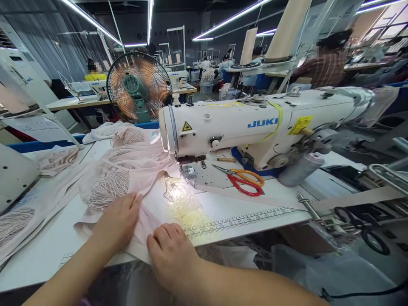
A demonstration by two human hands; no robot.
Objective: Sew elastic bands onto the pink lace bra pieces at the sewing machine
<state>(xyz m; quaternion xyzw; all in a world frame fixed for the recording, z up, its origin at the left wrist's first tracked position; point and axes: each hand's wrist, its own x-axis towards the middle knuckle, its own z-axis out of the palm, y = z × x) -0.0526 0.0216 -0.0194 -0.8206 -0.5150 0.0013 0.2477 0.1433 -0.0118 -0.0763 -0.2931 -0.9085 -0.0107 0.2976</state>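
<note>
Pale pink fabric with lace panels [110, 185] lies across the white table left of the sewing machine [223, 127], one edge reaching toward the needle area. My left hand [123, 219] is closed on the fabric, fingers together near the lace. Closer to the table's front edge, my right hand [170, 246] has curled fingers gripping the fabric's lower edge. The machine's lamp lights a yellowish patch [185, 204] on the table. Scissors with red and orange handles [245, 180] rest on the machine bed, right of the needle.
A printed ruler [236, 221] runs along the front edge. A grey thread cone [301, 170] stands beside the machine. More lace fabric [59, 159] lies at left. Behind are a fan [138, 87] and people at other machines. Dark-handled scissors [376, 242] hang at right.
</note>
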